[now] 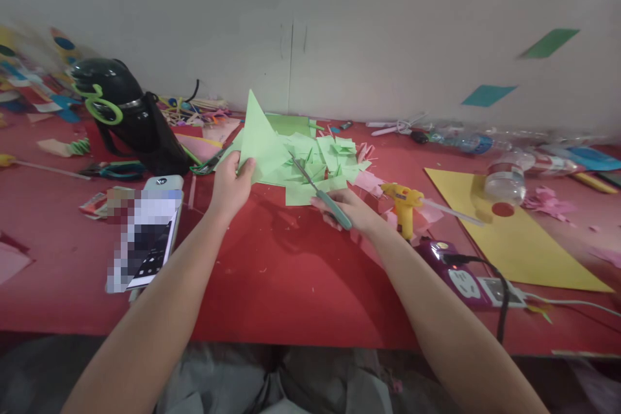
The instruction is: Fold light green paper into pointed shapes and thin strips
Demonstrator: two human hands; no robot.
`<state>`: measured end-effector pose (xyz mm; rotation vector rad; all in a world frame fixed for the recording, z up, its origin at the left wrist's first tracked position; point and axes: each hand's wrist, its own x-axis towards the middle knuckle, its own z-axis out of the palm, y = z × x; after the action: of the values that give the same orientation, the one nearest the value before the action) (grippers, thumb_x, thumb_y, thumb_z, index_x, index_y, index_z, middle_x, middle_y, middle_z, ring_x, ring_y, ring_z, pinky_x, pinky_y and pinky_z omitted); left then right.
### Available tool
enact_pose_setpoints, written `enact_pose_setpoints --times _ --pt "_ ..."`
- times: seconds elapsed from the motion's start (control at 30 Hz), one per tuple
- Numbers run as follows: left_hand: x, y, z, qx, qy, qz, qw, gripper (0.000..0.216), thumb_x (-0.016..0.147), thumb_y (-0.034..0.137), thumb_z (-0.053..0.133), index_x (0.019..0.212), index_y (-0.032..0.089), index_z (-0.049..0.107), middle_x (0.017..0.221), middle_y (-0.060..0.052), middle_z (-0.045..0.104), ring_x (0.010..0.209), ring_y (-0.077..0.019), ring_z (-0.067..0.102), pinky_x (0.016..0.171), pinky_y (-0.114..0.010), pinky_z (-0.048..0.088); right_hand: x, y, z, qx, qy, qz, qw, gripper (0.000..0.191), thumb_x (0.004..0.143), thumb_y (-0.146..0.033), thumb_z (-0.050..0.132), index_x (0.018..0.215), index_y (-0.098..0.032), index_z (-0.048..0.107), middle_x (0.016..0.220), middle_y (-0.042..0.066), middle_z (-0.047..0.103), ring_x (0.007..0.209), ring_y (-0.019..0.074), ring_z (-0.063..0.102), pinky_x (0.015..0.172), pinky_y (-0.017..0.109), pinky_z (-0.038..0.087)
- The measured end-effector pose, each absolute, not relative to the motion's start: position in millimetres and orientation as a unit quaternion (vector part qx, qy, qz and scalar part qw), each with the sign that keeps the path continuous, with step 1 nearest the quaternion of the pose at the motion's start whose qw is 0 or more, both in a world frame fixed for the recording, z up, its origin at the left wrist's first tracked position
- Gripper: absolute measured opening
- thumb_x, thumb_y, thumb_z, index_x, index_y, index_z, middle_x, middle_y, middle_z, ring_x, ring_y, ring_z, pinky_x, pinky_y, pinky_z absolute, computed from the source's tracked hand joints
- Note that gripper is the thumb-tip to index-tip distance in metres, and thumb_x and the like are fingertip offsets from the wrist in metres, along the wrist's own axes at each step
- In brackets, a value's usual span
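The left hand (231, 182) pinches the lower left edge of a pale green paper sheet (262, 142) between thumb and fingers. The sheet is thin, matte and smooth; its upper part tapers to a sharp point, and it is held above the desk (291, 291), ahead of the wearer. The right hand (350, 208) has its fingers curled around the gray-green handles of a pair of scissors (334, 209). The narrow metal blades point up and to the left, toward the sheet.

Beyond and beside the scissors lies a loose pile of green paper scraps (334, 152), flat and folded, with angular edges. The desk surface is red and smooth. Right of the right hand stands a yellow glue gun (407, 207), its translucent stick projecting to the rear. Farther right, a clear plastic bottle (504, 181) lies at one end of a flat yellow sheet (528, 252).

The far edge of the held sheet merges with the scraps of similar color. The scissor handles are partly covered by the right hand; blade separation cannot be determined. The phone (151, 233) screen is partly pixelated. Both forearms are cut off by the lower frame edge.
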<state>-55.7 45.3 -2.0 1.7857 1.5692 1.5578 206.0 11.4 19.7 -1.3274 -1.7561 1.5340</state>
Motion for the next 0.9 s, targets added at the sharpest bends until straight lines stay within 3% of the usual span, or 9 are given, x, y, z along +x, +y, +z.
enact_pose_setpoints --times 0.9 --pt "-53.2 39.0 6.1 0.622 0.562 0.521 0.162 0.029 0.088 0.029 0.056 0.066 0.022 0.039 0.058 0.003 0.041 0.055 -0.0124 0.039 0.051 -0.027 0.027 208.5 12.9 17.1 -0.517 -0.638 0.522 0.229 0.052 0.072 -0.063 0.072 0.059 -0.020 0.047 0.047 -0.003 0.050 0.039 0.0075 0.040 0.041 0.024 0.030"
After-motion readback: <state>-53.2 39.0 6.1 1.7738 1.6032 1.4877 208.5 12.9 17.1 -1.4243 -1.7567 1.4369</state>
